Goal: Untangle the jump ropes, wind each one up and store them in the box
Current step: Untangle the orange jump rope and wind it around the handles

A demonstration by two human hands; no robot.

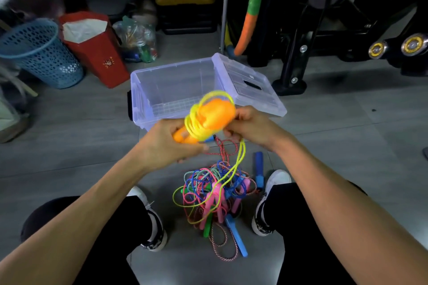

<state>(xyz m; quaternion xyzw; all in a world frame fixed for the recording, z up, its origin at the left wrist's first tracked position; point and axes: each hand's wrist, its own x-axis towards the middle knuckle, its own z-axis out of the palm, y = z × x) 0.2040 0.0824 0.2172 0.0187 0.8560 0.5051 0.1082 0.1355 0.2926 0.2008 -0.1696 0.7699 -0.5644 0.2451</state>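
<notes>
My left hand (170, 143) grips the orange handles (214, 114) of a jump rope in front of the box. Yellow rope (196, 126) is coiled in several loops around those handles. My right hand (251, 126) pinches the yellow rope just right of the handles; from there the rope's free length (234, 169) hangs down into the pile. A tangled pile of jump ropes (215, 190), pink, blue, green and red-white with coloured handles, lies on the floor between my feet. The clear plastic box (139, 90) stands open beyond my hands, its lid (249, 85) leaning at its right side.
A loose blue handle (259, 169) lies right of the pile, near my right shoe (268, 196). A blue mesh basket (39, 53) and a red bag (95, 46) stand at the back left. Black gym equipment (335, 30) fills the back right.
</notes>
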